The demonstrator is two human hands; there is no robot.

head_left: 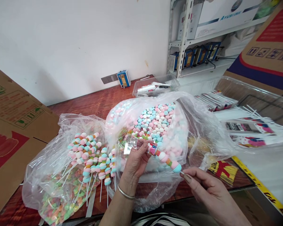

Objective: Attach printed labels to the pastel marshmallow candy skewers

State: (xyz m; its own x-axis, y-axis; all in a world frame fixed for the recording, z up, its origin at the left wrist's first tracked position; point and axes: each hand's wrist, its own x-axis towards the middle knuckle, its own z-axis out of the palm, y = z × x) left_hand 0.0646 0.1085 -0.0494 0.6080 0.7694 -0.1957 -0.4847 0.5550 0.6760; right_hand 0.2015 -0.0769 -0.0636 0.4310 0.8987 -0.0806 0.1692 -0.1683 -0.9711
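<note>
My right hand [202, 186] pinches the white stick of a marshmallow candy skewer [169, 161], its pink, white, blue, orange and green pieces tilted up to the left. My left hand [138, 160] is closed on a small clear printed wrapper [132, 142], at the upper end of the skewer. The wrapper appears to cover the skewer's top pieces; how far is hard to tell. Below and behind the hands lies a large open plastic bag of pastel marshmallows [153, 121]. To the left, several finished candy skewers [85, 147] lie piled with their sticks pointing down.
Under the piled skewers is a plastic bag of gummy candies [58, 201]. A clear bin [261, 91] with printed wrappers [250, 125] stands right. A small clear tray [135, 89] holds tubes at the back. Cardboard boxes [16, 119] flank the wooden table [85, 102]; shelving [184, 37] stands behind.
</note>
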